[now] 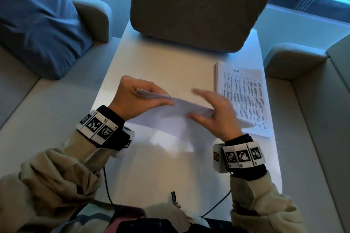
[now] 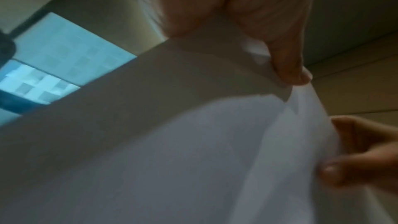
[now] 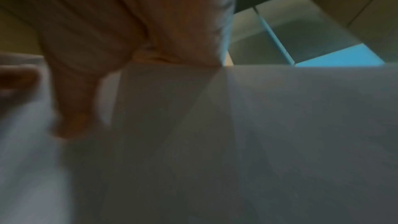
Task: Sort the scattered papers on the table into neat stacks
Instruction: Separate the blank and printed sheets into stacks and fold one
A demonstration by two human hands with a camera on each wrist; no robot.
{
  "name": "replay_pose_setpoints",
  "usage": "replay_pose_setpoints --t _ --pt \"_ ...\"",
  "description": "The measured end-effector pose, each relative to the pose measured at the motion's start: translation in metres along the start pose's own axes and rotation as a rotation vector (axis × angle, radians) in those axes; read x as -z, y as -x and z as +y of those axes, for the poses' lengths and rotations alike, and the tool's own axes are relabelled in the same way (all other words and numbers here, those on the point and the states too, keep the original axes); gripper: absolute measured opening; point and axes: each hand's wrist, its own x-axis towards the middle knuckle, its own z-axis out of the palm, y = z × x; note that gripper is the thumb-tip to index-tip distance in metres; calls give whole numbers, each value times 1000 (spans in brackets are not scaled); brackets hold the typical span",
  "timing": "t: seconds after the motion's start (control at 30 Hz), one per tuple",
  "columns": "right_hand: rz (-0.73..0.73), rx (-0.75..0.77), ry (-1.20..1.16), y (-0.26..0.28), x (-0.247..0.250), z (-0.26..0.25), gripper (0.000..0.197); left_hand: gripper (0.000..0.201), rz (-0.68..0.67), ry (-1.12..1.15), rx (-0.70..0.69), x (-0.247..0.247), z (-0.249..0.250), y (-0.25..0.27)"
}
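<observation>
While the long white rectangular tabletop (image 1: 151, 58) is carrying everything in play, a neat stack of printed white sheets covered in columns of dark text (image 1: 244, 98) is lying squared along its right edge, with a grey fabric-covered chair back (image 1: 198, 7) standing at the far end. Nearer the person, a loose bundle of blank white paper sheets (image 1: 176, 117) is being held up on edge above the tabletop, its lower part fanning out unevenly towards the surface. The left hand (image 1: 136, 98) is gripping the bundle's left end, thumb on the near face and fingers (image 2: 288, 64) curled over the top edge. The right hand (image 1: 214, 113) is closing on the right end, thumb beneath and the other fingers reaching over the top; it is blurred, so I cannot tell whether they are pressing the paper or only hovering over it.

By my reading, the step in hand is the squaring of this second bundle: one stack is already looking finished, and these sheets are still sitting unevenly. The next move is probably calling for a loose two-handed hold, tapping the lower edges on the tabletop until they line up, then laying the bundle flat, apart from the printed stack. Squeezing too hard is likely to keep the sheets from sliding level.
</observation>
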Motion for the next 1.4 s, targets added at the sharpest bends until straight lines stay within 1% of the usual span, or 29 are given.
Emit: replay_pose_setpoints --t 0.03,0.07,0.1,0.13,0.17,0.2,0.23,0.27,0.33,0.4,0.43,0.47,0.5,0.57,0.6,0.63,0.67,0.73,0.77,0.83,0.97,1.03,1.1,1.13,1.17,1.2,1.27,1.33,1.4 --pt "-76 -14 -50 -2 -4 -6 37 12 -49 -8 -38 -1 5 -4" --pt "-114 -24 -97 -2 -9 -8 26 11 -94 -11 -47 0 5 -8" --pt "-111 -36 -124 -1 -14 -9 23 10 -143 -16 -31 2 3 -10" --pt "-85 -64 -161 0 -16 -7 23 12 -183 -34 0 4 -2 -12" --pt "-53 -103 -227 1 -17 -3 23 23 -202 -71 42 9 -9 -13" --pt "-18 -146 -324 2 -16 1 29 34 -203 -117 97 13 -17 -14" --pt "22 -179 -413 4 -14 5 39 39 -200 -145 159 18 -25 -13" --pt "64 -207 -482 5 -11 9 45 37 -196 -139 200 23 -30 -13" --pt "147 -252 -556 7 -4 14 42 35 -125 -51 245 32 -34 -12" --pt "239 -312 -661 8 1 17 41 27 41 85 270 34 -31 -13" --pt "279 -335 -706 8 2 18 36 23 122 170 256 33 -28 -14" --pt "309 -345 -747 8 3 19 29 26 176 264 238 30 -26 -16" --pt "327 -347 -787 7 4 18 26 36 198 354 230 26 -24 -17" --pt "331 -339 -845 5 3 16 28 61 183 476 256 16 -25 -17" --pt "323 -347 -851 4 2 16 27 68 172 478 291 9 -26 -16" --pt "314 -359 -856 3 0 14 25 69 164 452 330 2 -28 -14" --pt "307 -376 -851 2 -3 15 27 63 148 406 372 -6 -31 -11" --pt "305 -409 -831 3 -11 16 37 43 127 295 465 -22 -34 -3" --pt "306 -422 -811 3 -16 18 38 38 128 259 507 -29 -36 1" --pt "293 -437 -762 4 -25 22 40 36 139 234 563 -39 -40 9" --pt "261 -465 -746 6 -37 34 38 35 139 219 622 -48 -45 15" --pt "226 -531 -732 11 -43 40 30 36 128 214 644 -52 -46 17" --pt "211 -597 -739 20 -46 49 14 32 149 200 658 -56 -48 14" --pt "226 -606 -754 25 -46 54 16 29 166 182 662 -57 -49 11" --pt "245 -618 -760 30 -45 59 26 27 176 161 673 -60 -50 7" --pt "260 -627 -757 34 -42 64 26 28 173 145 681 -63 -49 2" --pt "281 -637 -711 36 -29 72 10 36 108 89 670 -75 -48 -9" --pt "309 -658 -644 34 -11 86 10 46 -20 -37 636 -94 -48 -20" --pt "340 -668 -571 30 12 105 11 44 -152 -135 639 -115 -50 -31"
